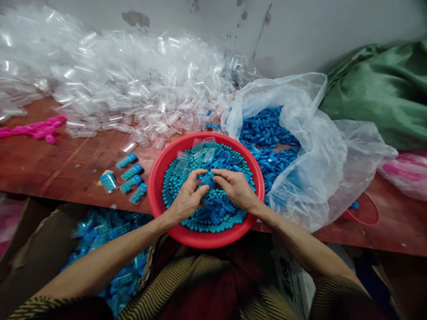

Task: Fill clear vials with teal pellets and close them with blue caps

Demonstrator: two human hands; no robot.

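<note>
Over a red basin (155,186) my two hands meet near the middle. My left hand (188,198) is closed, thumb and fingers around a blue plastic cap (208,178). Opposite it, my right hand (237,189) pinches at the same blue piece; the fingertips partly hide it, and whether there is more than one piece I cannot tell. Teal beads (176,186) fill the basin around them. Loose blue caps (216,211) lie on the beads below the hands, and a few clear tubes (209,154) rest toward the basin's far side.
Clear tubes (140,80) are heaped along the wall. Several filled, blue-capped tubes (131,171) lie left of the basin. A plastic bag (310,155) with blue caps (263,129) stands right. Filled tubes (116,275) fill a box below the table. Pink pieces (36,129) lie far left.
</note>
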